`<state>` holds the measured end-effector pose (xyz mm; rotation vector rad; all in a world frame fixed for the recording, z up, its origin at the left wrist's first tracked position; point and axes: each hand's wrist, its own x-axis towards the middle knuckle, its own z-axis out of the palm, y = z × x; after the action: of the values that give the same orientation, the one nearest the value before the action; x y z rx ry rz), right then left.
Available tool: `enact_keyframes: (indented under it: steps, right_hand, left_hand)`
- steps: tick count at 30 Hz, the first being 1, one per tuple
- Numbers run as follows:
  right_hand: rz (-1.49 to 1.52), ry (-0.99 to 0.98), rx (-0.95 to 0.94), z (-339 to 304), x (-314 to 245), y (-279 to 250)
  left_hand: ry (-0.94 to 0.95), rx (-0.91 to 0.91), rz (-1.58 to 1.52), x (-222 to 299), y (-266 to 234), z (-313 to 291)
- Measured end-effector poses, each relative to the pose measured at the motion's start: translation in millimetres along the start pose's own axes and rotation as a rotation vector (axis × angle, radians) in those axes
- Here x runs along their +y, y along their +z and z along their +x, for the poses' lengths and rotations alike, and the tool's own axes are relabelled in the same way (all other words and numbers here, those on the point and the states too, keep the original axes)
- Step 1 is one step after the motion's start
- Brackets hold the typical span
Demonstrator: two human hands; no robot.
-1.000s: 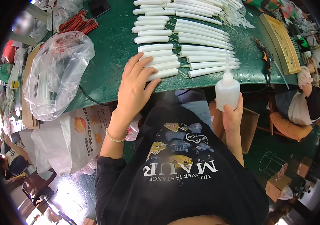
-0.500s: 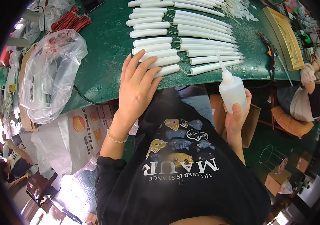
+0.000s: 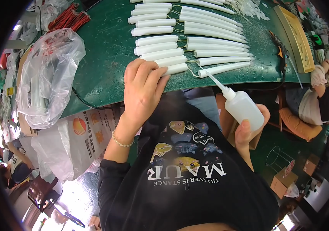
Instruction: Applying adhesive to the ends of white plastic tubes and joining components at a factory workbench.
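Two columns of white pieces lie on the green table (image 3: 106,50): short tubes on the left and long tapered, candle-shaped tubes on the right, with thin cords between them. My left hand (image 3: 141,82) is closed over the left end of the nearest short white tube (image 3: 178,69); its fingertips partly hide that end. In my right hand (image 3: 253,125) is a translucent white squeeze bottle (image 3: 242,109), tilted up to the left. Its long thin nozzle (image 3: 215,81) points at the cord and left end of the nearest tapered tube (image 3: 228,69); contact cannot be made out.
A clear plastic bag (image 3: 49,77) and red wires (image 3: 69,18) lie at the left. On the right are an orange-and-black glue gun (image 3: 279,50), a yellow tray (image 3: 293,40) and a seated person (image 3: 320,98). Small white pieces (image 3: 251,8) are heaped at the back.
The bottle has tipped from nearly upright to leaning left, its nozzle lowered to the cords. My left fingers have drawn in from spread to closed over the nearest short tube.
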<state>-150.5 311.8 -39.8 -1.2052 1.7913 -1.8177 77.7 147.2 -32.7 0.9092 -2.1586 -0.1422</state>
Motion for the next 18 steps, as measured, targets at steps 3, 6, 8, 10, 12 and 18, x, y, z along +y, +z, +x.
enact_keyframes:
  steps: [3,6,8,10,12,18]
  right_hand:
    - [-0.032,-0.155,-0.052,4,-4,-1]
    - [-0.064,-0.279,-0.125,4,-3,-5]
    - [-0.133,-0.316,-0.152,4,-3,-5]
    - [-0.219,-0.410,-0.173,7,-9,-3]
    - [-0.237,-0.425,-0.179,8,-10,-4]
    - [-0.277,-0.456,-0.204,10,-14,-4]
  left_hand:
    - [-0.010,0.009,-0.019,1,0,1]
    - [-0.026,0.036,-0.032,2,0,3]
    - [-0.020,0.023,-0.047,0,3,1]
    - [-0.024,0.027,-0.052,0,3,1]
    - [-0.026,0.034,-0.056,1,3,2]
    - [-0.026,0.040,-0.061,1,2,3]
